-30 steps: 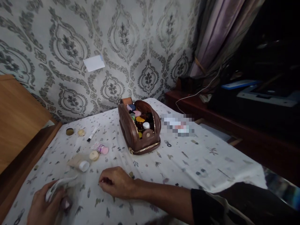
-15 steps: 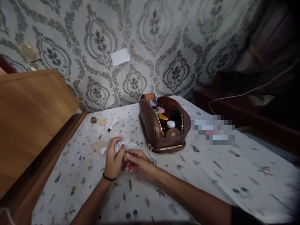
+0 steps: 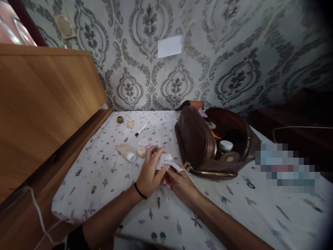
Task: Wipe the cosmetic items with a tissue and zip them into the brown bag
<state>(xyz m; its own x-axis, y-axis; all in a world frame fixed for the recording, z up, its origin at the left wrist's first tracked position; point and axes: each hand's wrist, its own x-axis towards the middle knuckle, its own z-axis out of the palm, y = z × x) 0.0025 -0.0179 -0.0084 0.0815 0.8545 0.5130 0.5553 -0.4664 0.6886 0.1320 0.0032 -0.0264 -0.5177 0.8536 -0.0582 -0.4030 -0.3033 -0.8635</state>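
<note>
A crumpled white tissue [image 3: 165, 159] is gathered in my left hand [image 3: 149, 175], the one with a black band at its wrist. My right hand [image 3: 182, 185] meets it from the right, fingers pinched at the tissue's lower edge. A sliver of something reddish shows by the left fingertips; what the tissue wraps, if anything, is hidden. Just left of the hands lie a beige squeeze tube [image 3: 126, 152] with a white cap, a small round cream-coloured container [image 3: 142, 151] and a pink-and-white packet [image 3: 145, 143]. To the right stands a brown leather toiletry bag [image 3: 192, 139], unzipped.
Inside the bag is a white-lidded jar [image 3: 225, 145]. Farther back lie a slim white tube [image 3: 142, 129], a small cream round piece [image 3: 130, 124] and a dark round one [image 3: 120, 119]. A wooden cabinet [image 3: 52, 93] borders the left; a blurred-out patch [image 3: 286, 166] lies right.
My view has shifted left and closer, so the bag and hands appear farther right. The tissue stays between both hands. The small round container and pink packet now show beside the left hand.
</note>
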